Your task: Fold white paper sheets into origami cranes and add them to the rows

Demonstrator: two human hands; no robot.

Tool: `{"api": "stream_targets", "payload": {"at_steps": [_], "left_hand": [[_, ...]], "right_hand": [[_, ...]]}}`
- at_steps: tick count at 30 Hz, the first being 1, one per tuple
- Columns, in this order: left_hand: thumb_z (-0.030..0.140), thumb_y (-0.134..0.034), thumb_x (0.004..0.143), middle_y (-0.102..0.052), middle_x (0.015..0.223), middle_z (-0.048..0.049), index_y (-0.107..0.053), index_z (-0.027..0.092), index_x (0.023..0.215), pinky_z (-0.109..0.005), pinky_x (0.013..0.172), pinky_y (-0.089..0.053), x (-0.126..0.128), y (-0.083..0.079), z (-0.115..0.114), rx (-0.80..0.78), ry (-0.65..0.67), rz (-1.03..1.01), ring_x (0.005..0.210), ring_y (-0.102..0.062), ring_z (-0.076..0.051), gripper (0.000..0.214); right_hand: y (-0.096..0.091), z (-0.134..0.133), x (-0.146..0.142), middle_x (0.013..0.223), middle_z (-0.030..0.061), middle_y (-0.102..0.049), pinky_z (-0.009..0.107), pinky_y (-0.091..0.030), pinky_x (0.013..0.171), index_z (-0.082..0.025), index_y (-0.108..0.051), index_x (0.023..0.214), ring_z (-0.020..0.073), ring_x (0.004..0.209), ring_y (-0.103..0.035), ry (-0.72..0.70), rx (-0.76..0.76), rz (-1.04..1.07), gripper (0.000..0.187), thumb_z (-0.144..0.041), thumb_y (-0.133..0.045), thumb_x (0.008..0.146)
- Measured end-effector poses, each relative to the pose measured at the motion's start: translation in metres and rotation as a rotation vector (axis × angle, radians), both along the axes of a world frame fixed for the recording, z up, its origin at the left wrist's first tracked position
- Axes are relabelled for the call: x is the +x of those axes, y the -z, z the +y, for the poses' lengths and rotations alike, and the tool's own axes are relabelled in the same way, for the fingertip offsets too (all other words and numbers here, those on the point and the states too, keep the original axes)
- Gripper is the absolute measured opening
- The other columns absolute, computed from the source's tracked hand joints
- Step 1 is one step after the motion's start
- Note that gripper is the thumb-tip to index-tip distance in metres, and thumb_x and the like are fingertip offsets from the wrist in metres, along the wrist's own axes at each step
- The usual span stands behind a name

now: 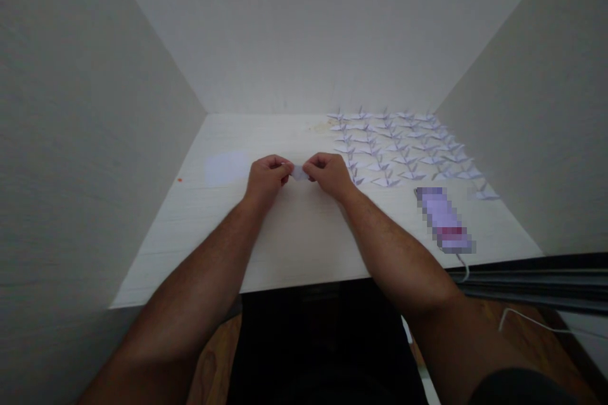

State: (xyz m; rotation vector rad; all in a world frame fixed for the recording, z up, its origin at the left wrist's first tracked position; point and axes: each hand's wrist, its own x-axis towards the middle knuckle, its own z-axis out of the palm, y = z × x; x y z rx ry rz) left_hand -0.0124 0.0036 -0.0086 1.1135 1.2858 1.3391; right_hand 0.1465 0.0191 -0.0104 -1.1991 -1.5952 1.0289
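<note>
My left hand (266,178) and my right hand (329,173) meet above the middle of a white table (294,240). Both pinch a small pale lilac folded paper piece (299,171) between thumb and fingers, one at each end. The paper is held just above the table top; most of it is hidden by my fingertips. A pale lilac paper sheet (227,168) lies flat on the table to the left of my left hand.
Rows of several folded lilac paper cranes (401,145) cover the table's far right part. A blurred oblong object (445,219) with a white cable lies near the right front edge. White walls close in the table on the left, back and right.
</note>
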Motion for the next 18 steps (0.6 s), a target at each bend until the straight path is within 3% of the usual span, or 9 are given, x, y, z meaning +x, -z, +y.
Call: {"api": "stream_targets", "payload": {"at_steps": [10, 18], "left_hand": [[0.031, -0.073, 0.068, -0.056, 0.05, 0.0002, -0.068, 0.016, 0.067, -0.022, 0.043, -0.028, -0.008, -0.004, -0.005, -0.03, 0.207, 0.29, 0.043, -0.042, -0.008, 0.016], [0.031, -0.071, 0.069, -0.055, 0.05, 0.0016, -0.064, 0.017, 0.064, -0.023, 0.045, -0.032, -0.001, 0.01, 0.0, 0.057, 0.021, 0.15, 0.044, -0.043, -0.008, 0.017]], "right_hand": [[0.0, 0.0, 0.002, 0.055, -0.0004, -0.06, 0.022, -0.039, 0.051, -0.015, -0.064, 0.064, 0.0103, 0.054, -0.053, -0.02, 0.048, -0.071, 0.012, -0.026, -0.062, 0.07], [-0.002, -0.003, -0.002, 0.057, -0.0005, -0.061, 0.021, -0.038, 0.05, -0.015, -0.063, 0.069, 0.0093, 0.053, -0.052, -0.064, 0.006, 0.021, 0.027, -0.042, -0.07, 0.071]]}}
